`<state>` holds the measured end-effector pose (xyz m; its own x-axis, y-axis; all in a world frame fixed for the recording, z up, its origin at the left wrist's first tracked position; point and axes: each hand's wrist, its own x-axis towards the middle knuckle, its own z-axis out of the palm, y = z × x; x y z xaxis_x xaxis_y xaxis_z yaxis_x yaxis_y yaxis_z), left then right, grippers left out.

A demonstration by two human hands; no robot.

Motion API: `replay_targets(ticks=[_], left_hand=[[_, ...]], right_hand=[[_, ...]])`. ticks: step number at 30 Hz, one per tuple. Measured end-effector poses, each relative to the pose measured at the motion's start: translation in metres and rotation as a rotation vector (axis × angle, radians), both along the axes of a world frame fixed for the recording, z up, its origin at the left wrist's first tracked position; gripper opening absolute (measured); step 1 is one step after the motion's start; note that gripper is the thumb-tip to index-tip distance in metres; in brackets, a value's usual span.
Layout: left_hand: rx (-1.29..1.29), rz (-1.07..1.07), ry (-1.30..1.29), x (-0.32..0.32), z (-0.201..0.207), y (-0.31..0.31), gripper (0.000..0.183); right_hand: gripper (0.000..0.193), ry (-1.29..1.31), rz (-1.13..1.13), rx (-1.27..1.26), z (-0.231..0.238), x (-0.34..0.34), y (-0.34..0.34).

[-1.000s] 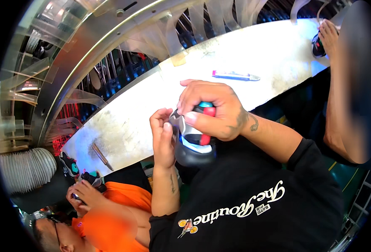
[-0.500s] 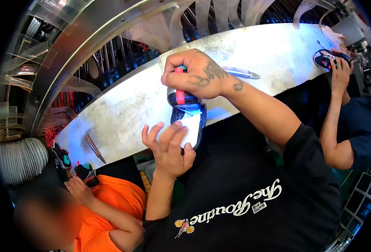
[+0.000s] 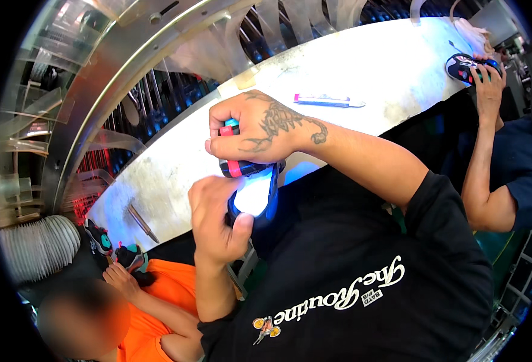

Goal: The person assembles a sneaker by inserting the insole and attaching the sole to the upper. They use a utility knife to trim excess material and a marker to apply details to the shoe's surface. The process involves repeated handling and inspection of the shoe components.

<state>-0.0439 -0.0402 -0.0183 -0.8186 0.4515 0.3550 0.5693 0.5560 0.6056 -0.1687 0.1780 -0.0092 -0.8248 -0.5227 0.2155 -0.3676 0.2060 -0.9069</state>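
Middle taken up by a dark shoe (image 3: 256, 196) between left grip (image 3: 213, 214) and right grip (image 3: 255, 131). Right forearm (image 3: 362, 152) crosses bench (image 3: 392, 66) at near edge. Open lane right of the pink-ended tool (image 3: 323, 100), until a co-worker's hand (image 3: 489, 85) blocks the right end. Second gap: left grip to brown tool (image 3: 142, 223). Clear strips (image 3: 305, 21) hang along far edge. Two shoes (image 3: 99, 237) crowd left corner.

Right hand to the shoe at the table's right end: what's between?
Head view: a slim red-ended tool lies on the table between the right hand and that shoe.
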Motion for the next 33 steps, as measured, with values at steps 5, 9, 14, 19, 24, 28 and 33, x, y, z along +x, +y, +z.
replay_targets(ticks=[5,9,14,19,24,28,33], left_hand=[[0.074,0.131,0.279,-0.003,-0.027,0.006,0.077],[0.334,0.047,0.178,-0.03,-0.032,0.008,0.062],[0.426,-0.079,0.17,-0.063,-0.025,0.008,0.061],[0.357,-0.077,0.178,-0.062,-0.022,0.008,0.065],[0.236,-0.024,0.204,-0.048,-0.01,0.009,0.067],[0.246,0.016,0.188,-0.034,-0.012,0.008,0.065],[0.51,-0.013,0.064,-0.019,-0.031,0.017,0.06]], right_hand=[[0.047,0.029,0.005,-0.049,-0.002,-0.006,-0.003],[0.063,0.322,-0.226,-0.234,-0.024,0.013,-0.003],[0.068,0.48,0.054,-0.192,-0.025,0.054,0.04],[0.059,0.575,0.018,-0.142,-0.022,0.043,0.034],[0.054,0.449,0.09,-0.095,-0.013,0.044,0.04],[0.046,0.504,0.07,-0.095,-0.005,0.049,0.038],[0.039,0.535,0.045,-0.089,-0.003,0.057,0.037]])
